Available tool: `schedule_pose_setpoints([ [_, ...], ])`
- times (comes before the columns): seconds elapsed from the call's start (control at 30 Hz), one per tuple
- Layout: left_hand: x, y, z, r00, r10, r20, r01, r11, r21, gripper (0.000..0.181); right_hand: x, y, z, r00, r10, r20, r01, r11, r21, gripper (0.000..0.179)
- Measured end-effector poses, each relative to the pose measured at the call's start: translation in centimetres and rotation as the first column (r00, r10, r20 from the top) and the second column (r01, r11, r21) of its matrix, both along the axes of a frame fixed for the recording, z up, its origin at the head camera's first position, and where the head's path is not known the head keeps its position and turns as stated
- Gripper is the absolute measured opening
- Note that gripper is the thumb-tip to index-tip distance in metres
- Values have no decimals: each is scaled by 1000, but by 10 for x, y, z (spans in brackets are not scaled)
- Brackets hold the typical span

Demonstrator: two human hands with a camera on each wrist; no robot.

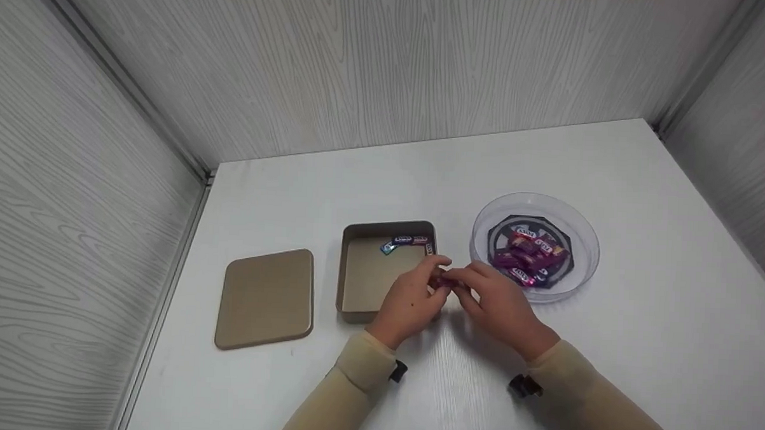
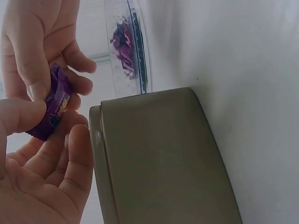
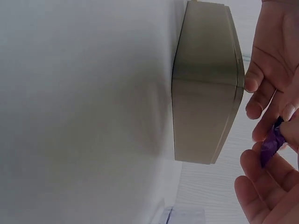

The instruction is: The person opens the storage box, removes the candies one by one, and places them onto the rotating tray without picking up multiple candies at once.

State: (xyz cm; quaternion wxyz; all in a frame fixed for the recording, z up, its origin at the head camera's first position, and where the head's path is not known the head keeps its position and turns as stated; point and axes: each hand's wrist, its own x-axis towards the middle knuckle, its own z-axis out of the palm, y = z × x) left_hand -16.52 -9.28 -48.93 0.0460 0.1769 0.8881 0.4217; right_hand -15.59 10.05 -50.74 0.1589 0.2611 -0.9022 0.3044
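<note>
A small candy in a purple wrapper (image 2: 57,105) is pinched between both hands, above the right front corner of an open tan tin box (image 1: 367,275). My left hand (image 1: 414,299) grips one end between thumb and fingers. From the other side, my right hand (image 1: 500,302) pinches the candy too. Inside the tin, along its back and right walls, lie several small wrapped candies (image 1: 404,240). To the right, a clear round bowl (image 1: 581,266) holds a pile of purple and pink wrapped candies (image 1: 534,252).
A flat tan lid (image 1: 266,300) lies on the white table (image 1: 358,182), left of the tin. Pale wood-grain panels (image 1: 388,62) stand behind the table and at both sides. In the right wrist view, the tin's side wall (image 3: 201,116) stands close to the fingers.
</note>
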Motion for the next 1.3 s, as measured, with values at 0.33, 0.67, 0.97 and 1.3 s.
schedule_pose_setpoints([
  [0.33, -7, -17, -1, 998, 57, -12, -58, 996, -61, 41, -24, 49, 2, 984, -177, 10, 174, 976, 133, 26],
  [0.67, -12, -28, -4, 993, 109, 41, -105, 990, -93, 41, -54, 107, 2, 928, -345, 143, 297, 914, 277, 25],
  [0.97, -21, -36, -6, 987, 150, 60, -139, 978, -153, 37, -56, 120, -6, 904, -394, 165, 327, 887, 326, 23],
  [1.3, -40, -45, -10, 975, 203, 88, -171, 944, -281, 44, -52, 105, 6, 932, -350, 98, 317, 915, 251, 21],
])
